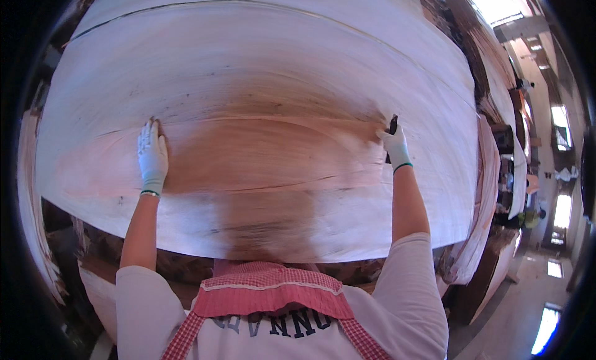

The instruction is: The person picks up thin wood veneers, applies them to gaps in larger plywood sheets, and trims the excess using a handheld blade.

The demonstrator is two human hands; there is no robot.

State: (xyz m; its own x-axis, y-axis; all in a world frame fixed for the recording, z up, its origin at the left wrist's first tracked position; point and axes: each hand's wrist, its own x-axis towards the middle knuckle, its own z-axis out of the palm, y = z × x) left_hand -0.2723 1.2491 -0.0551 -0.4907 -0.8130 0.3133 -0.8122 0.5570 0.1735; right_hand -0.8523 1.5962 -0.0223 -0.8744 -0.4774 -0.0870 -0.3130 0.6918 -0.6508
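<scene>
Beneath the fingers (149,135) of the white-gloved left hand (153,158) and right hand (398,147), a very broad pale sheet (267,43) is spread, and it is crossed by a thin dark line (248,4) far beyond the fingertips. To the right of the right fingers, well apart from them, piled wood sheets (489,49) are seen. Between the two hands, and also a little to the left of the left fingers, a long reddish-brown veneer piece (273,155) is laid on the pale sheet, with its grain running from side to side. Nearer to the body than the fingers, a red checked apron (273,303) is worn over a white shirt (400,291). By the left hand, the veneer piece is touched on its left part; the fingers are stretched straight, almost together, and the hand is laid flat. At the right end of the piece, the right fingers are bent around a small dark tool (393,124); its upper end is seen past the hand, but its exact kind cannot be told.
</scene>
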